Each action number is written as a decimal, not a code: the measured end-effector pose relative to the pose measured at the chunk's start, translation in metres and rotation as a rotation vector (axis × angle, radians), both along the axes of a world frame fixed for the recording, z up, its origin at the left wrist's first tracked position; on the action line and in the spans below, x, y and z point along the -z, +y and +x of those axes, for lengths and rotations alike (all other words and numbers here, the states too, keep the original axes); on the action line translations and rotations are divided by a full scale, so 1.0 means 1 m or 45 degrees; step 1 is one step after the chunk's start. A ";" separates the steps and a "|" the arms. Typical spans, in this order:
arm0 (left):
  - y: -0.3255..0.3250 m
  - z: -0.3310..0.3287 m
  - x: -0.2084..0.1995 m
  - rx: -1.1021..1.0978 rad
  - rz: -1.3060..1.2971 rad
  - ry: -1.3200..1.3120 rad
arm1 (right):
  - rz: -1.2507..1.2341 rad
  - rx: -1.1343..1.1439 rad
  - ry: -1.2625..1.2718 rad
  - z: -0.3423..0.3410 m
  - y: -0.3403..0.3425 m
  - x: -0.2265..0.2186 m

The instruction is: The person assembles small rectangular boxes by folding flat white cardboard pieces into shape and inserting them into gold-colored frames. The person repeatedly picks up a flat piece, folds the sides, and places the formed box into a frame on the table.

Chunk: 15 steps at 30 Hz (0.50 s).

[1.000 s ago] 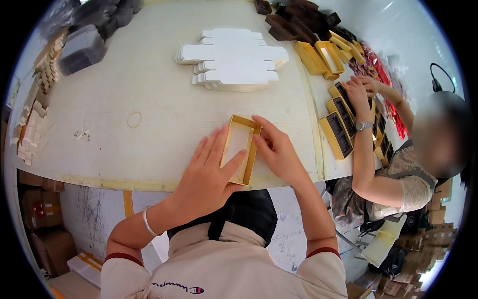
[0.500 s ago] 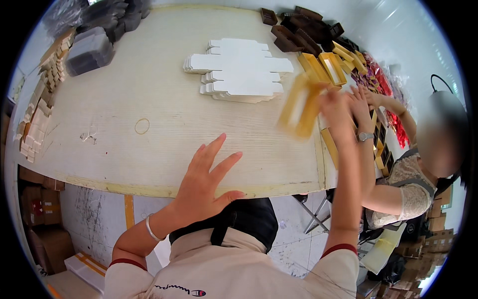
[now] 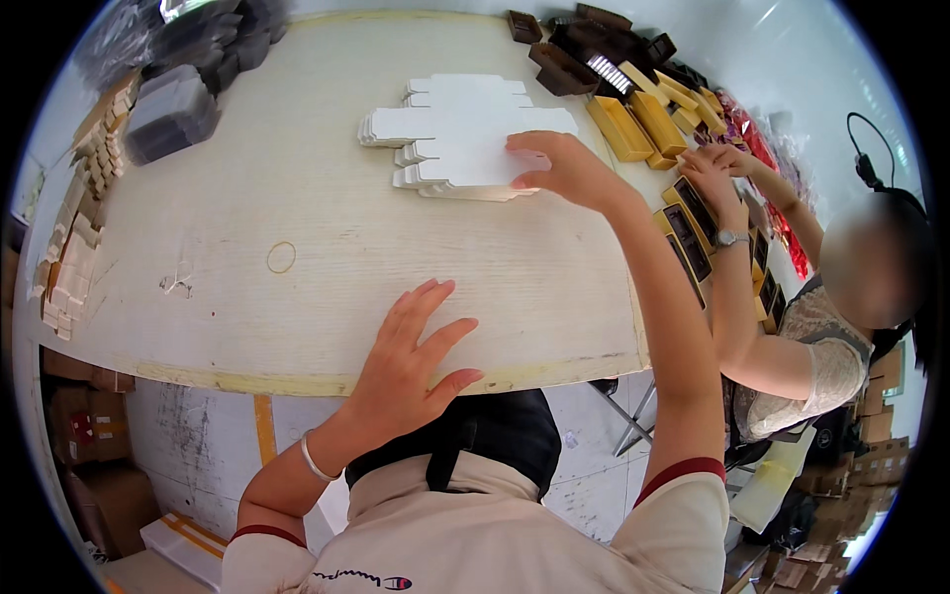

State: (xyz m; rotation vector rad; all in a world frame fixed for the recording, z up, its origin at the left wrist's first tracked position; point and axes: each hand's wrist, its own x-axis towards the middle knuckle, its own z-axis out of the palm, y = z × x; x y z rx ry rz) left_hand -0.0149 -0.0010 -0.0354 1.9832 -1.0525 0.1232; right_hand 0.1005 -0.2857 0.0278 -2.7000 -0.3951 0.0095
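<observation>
My right hand [image 3: 569, 168] reaches over the right part of a stack of flat white carton blanks [image 3: 460, 124]. Its thumb and forefinger are apart, with nothing visible between them; whether the fingertips touch the top blank I cannot tell. Close to the table's front edge, my left hand [image 3: 411, 346] hovers with fingers spread, holding nothing. Yellow open boxes [image 3: 618, 129] stand to the right of the stack. Further along, yellow boxes with dark inserts [image 3: 688, 233] lie beside my right forearm.
A co-worker's hands [image 3: 717, 173] work at the right side. Dark brown trays [image 3: 564, 69] pile up at the back right. Grey plastic covers [image 3: 173, 114] and folded white cartons [image 3: 74, 262] line the left edge. A rubber band [image 3: 281, 257] lies on the table [image 3: 327, 317].
My right hand has let go of the yellow box frame and moved left onto the white blanks. My left hand stays almost where it was.
</observation>
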 end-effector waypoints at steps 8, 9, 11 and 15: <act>-0.001 -0.001 0.001 0.001 -0.004 -0.010 | -0.155 0.080 0.090 -0.003 0.011 -0.017; -0.001 0.000 0.001 0.008 -0.003 -0.010 | -0.200 0.044 -0.037 -0.002 0.009 -0.010; -0.002 0.001 0.001 0.023 -0.001 -0.010 | -0.292 -0.030 -0.291 0.001 0.006 0.007; -0.001 0.001 0.002 -0.003 -0.045 -0.010 | -0.376 -0.116 -0.531 -0.002 0.004 0.006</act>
